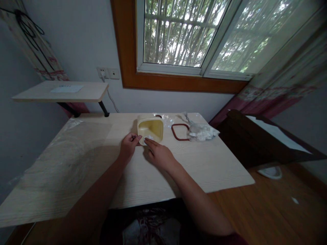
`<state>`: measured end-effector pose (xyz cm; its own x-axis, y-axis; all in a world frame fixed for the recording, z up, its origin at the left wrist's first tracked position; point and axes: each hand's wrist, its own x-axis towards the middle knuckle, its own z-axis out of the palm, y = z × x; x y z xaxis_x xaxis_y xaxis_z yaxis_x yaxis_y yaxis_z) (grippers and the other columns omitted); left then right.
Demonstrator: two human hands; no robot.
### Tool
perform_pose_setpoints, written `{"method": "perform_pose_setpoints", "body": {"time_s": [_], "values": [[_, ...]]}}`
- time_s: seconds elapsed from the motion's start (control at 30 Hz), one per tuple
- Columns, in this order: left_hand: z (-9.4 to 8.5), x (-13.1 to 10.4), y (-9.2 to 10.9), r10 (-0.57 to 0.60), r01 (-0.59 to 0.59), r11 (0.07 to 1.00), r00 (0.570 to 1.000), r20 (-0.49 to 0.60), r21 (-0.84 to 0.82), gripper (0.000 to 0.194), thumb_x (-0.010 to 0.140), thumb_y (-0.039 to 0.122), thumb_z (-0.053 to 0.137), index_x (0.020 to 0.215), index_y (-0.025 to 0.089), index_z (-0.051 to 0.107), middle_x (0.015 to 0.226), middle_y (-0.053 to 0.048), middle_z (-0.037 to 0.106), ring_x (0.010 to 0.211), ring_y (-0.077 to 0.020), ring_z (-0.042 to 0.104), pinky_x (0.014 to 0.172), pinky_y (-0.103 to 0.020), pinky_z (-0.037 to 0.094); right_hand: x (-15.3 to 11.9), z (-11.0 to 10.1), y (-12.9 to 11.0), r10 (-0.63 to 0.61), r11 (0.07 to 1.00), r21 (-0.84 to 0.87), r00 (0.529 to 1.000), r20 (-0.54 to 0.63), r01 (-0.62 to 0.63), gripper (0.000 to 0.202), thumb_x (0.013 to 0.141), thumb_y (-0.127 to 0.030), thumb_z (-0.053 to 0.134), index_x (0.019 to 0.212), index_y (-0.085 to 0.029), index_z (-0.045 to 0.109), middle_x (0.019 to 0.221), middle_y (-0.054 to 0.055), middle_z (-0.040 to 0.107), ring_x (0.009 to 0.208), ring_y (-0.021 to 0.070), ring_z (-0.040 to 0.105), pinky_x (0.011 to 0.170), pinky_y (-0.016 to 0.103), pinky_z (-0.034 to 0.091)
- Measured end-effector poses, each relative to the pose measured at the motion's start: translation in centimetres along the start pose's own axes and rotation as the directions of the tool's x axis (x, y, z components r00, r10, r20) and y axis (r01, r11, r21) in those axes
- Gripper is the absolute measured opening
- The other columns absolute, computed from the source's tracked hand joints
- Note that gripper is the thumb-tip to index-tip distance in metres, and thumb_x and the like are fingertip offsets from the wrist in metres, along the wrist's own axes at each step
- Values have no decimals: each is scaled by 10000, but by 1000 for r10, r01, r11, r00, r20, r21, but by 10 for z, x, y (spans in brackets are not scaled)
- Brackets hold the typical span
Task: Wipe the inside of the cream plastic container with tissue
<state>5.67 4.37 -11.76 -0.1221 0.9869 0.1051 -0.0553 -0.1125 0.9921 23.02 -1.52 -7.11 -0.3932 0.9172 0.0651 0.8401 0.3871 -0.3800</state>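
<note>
A pale yellow plastic container [155, 119] with rounded corners rests tilted on the table, its hollow side facing me. My left hand [129, 144] is closed at its near left corner, thumb and fingertips pinching the edge. From the right, my right hand [160, 153] reaches to the same near edge. Its fingers are stretched out, and the fingertips touch the rim close to my left thumb. Something small and whitish shows between the two hands, too small to name. To the right of the container lies a dark red rounded frame [181, 139], flat on the table.
A clear plastic bag [204, 132] with white contents touches the red frame on the right of the wooden table [204, 163]. Clear film [61, 146] covers the table's left side. A raised shelf [61, 92] stands at the back left. A dark piece of furniture [270, 136] is at the right.
</note>
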Motion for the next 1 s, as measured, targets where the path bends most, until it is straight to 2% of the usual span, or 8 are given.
{"method": "perform_pose_setpoints", "body": {"time_s": [0.2, 0.37, 0.53, 0.77, 1.0], "values": [[1, -2, 3, -11, 11, 999, 1000, -2, -31, 367, 688, 486, 789, 740, 182, 591, 619, 32, 617, 553, -125, 615, 561, -248, 565, -1, -5, 4, 113, 978, -176, 994, 13, -109, 578, 970, -288, 386, 1543, -208, 402, 1609, 65, 407, 1171, 264, 674, 927, 417, 586], [1, -2, 4, -16, 16, 999, 1000, 2, -39, 371, 689, 485, 795, 749, 178, 595, 624, 34, 618, 561, -126, 617, 577, -256, 576, 6, -2, 6, 176, 946, -278, 984, 7, -167, 579, 969, -266, 384, 1542, -184, 390, 1625, 119, 367, 1163, 270, 678, 884, 403, 595], [1, -1, 3, -12, 13, 999, 1000, 12, -42, 371, 681, 481, 798, 735, 177, 593, 603, 39, 605, 541, -120, 604, 557, -250, 571, 15, 3, 7, 233, 910, -355, 972, 10, -214, 590, 961, -223, 364, 1548, -168, 363, 1637, 166, 323, 1057, 291, 720, 825, 450, 606], [0, -1, 2, 4, -3, 999, 1000, 23, -46, 363, 694, 481, 794, 732, 178, 597, 617, 36, 601, 553, -117, 604, 562, -247, 575, 21, 7, 6, 251, 906, -353, 968, 2, -234, 590, 956, -213, 356, 1542, -147, 365, 1629, 176, 335, 1037, 302, 725, 831, 466, 601], [-1, -1, 3, 9, -9, 1000, 1000, 19, -10, 342, 703, 472, 782, 739, 182, 605, 607, 38, 600, 532, -116, 599, 537, -236, 557, 17, 6, 1, 229, 922, -323, 973, 5, -215, 578, 973, -269, 369, 1542, -165, 371, 1627, 163, 347, 1064, 299, 718, 840, 457, 604]]}}
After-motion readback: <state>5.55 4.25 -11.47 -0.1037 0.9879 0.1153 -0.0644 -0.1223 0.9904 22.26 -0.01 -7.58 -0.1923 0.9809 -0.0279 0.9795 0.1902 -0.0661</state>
